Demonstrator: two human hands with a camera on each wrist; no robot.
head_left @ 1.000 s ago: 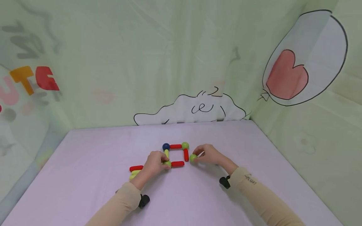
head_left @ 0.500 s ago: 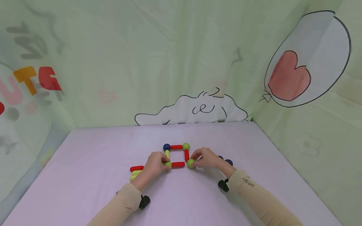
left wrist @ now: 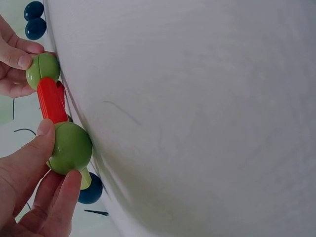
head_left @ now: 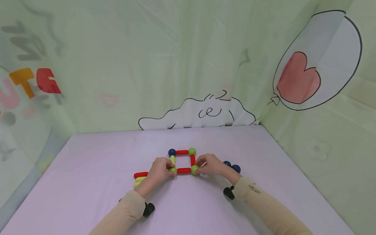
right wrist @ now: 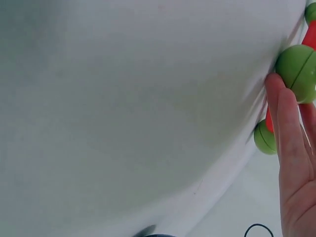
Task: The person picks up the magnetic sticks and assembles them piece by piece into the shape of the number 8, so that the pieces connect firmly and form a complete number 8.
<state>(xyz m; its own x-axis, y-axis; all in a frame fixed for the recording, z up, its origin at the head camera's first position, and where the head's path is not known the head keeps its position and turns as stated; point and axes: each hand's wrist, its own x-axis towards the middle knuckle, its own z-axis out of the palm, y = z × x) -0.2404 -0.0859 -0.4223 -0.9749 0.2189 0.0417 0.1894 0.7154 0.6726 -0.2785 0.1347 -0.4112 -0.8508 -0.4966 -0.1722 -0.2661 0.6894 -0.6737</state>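
A square of coloured rods and balls, like magnetic building pieces, lies on the table. My left hand [head_left: 159,170] pinches the near-left green ball [left wrist: 71,148] between thumb and fingers. At the near-right corner, my right hand [head_left: 211,165] holds another green ball [head_left: 194,170] by its fingertips. A red rod [head_left: 184,170] spans between these two balls. Behind them, a blue ball [head_left: 172,152] and a third green ball [head_left: 192,151] mark the far corners, joined by a red rod [head_left: 182,152]. A yellow rod [head_left: 172,159] forms the left side, a red rod [head_left: 192,160] the right.
Left of the square, a loose red rod [head_left: 141,175] and yellow rods [head_left: 140,179] lie partly hidden by the left hand. Dark blue balls [head_left: 236,168] sit beyond the right wrist. A printed fabric wall [head_left: 126,81] rises behind the table [head_left: 100,156].
My right hand has brought its green ball left and toward me, up to the end of the front red rod. The left hand has kept its hold on the near-left ball.
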